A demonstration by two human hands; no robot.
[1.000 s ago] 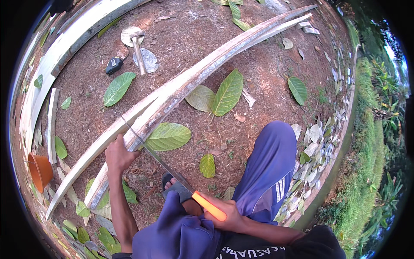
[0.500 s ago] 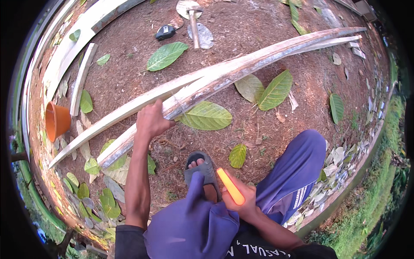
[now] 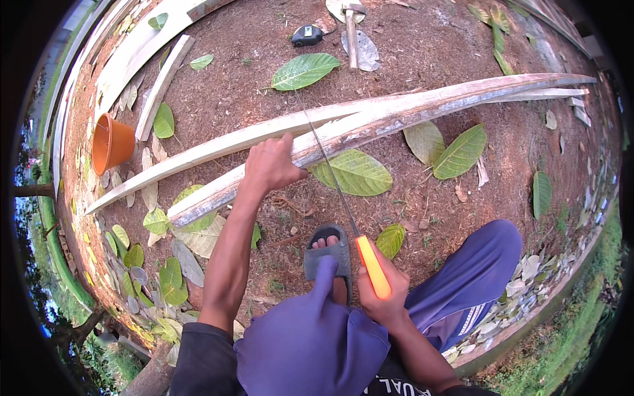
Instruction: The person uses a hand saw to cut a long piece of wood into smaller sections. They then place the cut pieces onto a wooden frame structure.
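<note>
Right hand [image 3: 382, 305] grips saw [image 3: 343, 204]; left hand [image 3: 274, 165] clamps plank [image 3: 396, 115].

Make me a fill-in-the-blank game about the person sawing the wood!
1. The right hand grips the saw by its ____ handle.
2. The left hand presses on the long wooden ____.
3. The plastic pot lying on the dirt is ____.
4. The foot near the plank wears a grey ____.

Missing words: orange; plank; orange; sandal

Leaf-strewn dirt yard [image 3: 264, 72], timber planks [image 3: 409, 112]
</note>
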